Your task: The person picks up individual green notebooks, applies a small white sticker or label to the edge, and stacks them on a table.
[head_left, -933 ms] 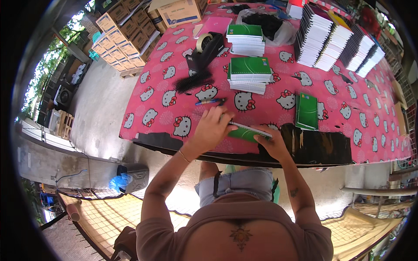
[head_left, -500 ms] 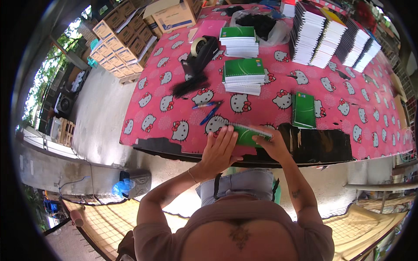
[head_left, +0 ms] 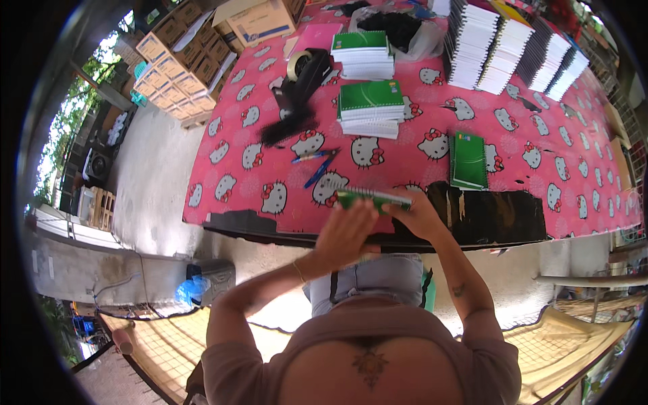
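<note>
Head view: a green spiral notebook [head_left: 379, 200] is held tilted over the near edge of a pink table [head_left: 398, 167].
Its wire coil runs along the far side, and pale page edges show at 3 o'clock; the right hand [head_left: 416, 214] grasps that end, while the blurred left hand [head_left: 347, 233] covers part of the near cover, its grip impossible to tell. From the notebook, blue pens [head_left: 319, 173] lie at 10 o'clock, a black tape dispenser [head_left: 310, 79] at 11, the nearer notebook stack [head_left: 370, 98] at 12, and a flat green notebook [head_left: 469, 162] at 2. The glossy cat-print cover gives way at 3 to a ragged black patch [head_left: 489, 217].
</note>
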Action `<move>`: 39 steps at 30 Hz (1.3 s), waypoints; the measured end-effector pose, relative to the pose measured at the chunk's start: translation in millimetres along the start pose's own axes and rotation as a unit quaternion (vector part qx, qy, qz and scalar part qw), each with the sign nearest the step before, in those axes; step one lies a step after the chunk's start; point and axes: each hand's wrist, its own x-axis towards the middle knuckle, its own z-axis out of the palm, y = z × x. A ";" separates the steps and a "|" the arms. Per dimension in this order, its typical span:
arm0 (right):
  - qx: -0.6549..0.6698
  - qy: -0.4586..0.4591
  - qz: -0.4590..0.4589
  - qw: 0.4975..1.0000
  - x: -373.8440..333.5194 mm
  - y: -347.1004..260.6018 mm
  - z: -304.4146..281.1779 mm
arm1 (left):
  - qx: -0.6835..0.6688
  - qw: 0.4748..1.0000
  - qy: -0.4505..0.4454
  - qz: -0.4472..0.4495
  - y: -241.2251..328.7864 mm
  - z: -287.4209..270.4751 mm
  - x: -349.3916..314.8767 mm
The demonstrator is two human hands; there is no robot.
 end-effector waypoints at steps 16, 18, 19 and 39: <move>-0.023 -0.011 0.026 0.999 1.4 7.3 14.1 | 0.032 0.998 -0.003 -0.048 4.3 28.7 6.1; 0.003 -0.010 0.010 1.000 0.1 4.2 20.0 | 0.025 0.991 0.069 -0.111 -3.4 13.3 31.0; -0.003 -0.007 0.007 1.000 -0.4 7.5 21.2 | 0.045 0.993 0.060 -0.093 -7.7 8.6 35.6; -0.147 0.059 -0.112 0.981 -5.3 -21.0 1.0 | -0.160 0.968 0.184 -0.065 -13.1 -8.2 53.6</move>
